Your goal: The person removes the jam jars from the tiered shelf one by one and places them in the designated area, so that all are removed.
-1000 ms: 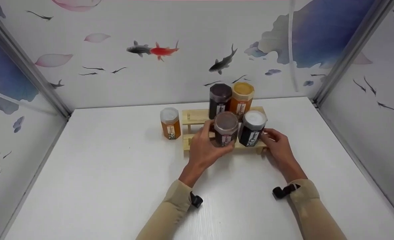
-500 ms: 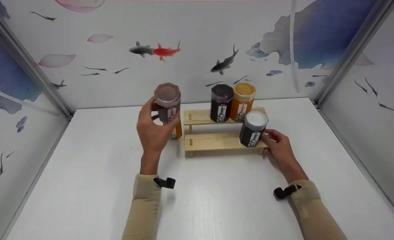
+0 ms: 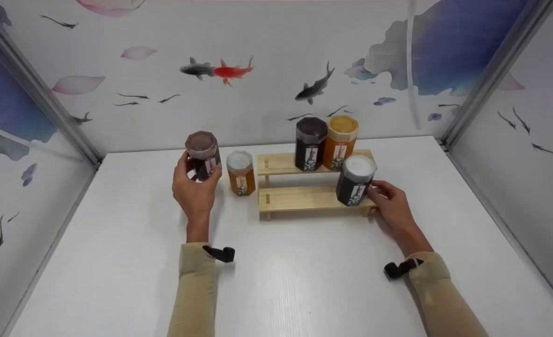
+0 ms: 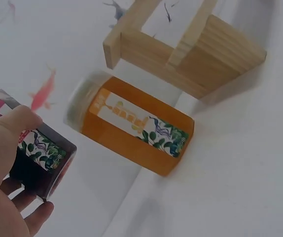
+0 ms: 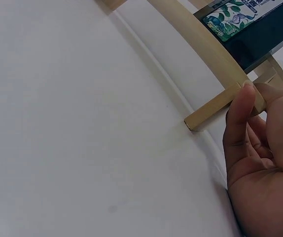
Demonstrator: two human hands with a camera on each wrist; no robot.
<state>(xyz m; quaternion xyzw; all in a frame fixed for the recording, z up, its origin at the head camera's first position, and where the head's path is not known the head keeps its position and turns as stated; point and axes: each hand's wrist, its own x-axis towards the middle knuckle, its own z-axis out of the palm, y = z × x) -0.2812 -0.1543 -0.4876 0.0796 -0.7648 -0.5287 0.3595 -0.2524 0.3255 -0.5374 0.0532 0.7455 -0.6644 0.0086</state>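
My left hand (image 3: pixel 194 194) grips a dark jar with a brownish lid (image 3: pixel 203 157), thumb on one side and fingers round the other. In the left wrist view that jar (image 4: pixel 45 158) hangs tilted in the picture, left of an amber jar with a whitish lid (image 4: pixel 136 128). This amber jar (image 3: pixel 242 175) stands on the table left of the two-tier wooden rack (image 3: pixel 300 199). My right hand (image 3: pixel 392 203) pinches the right end of the rack's lower shelf (image 5: pixel 225 64). Beside those fingers a dark jar with a white lid (image 3: pixel 356 182) stands on that shelf.
On the upper shelf, a dark-lidded jar (image 3: pixel 310 145) and an amber jar with a yellow lid (image 3: pixel 341 142) stand side by side at the right. The white table (image 3: pixel 276 276) meets printed wall panels (image 3: pixel 267 28) at the back and sides.
My left hand has lifted the brownish-lidded jar off the lower shelf and carried it left, past the amber jar, then lowered it somewhat. My right hand stays at the rack's end.
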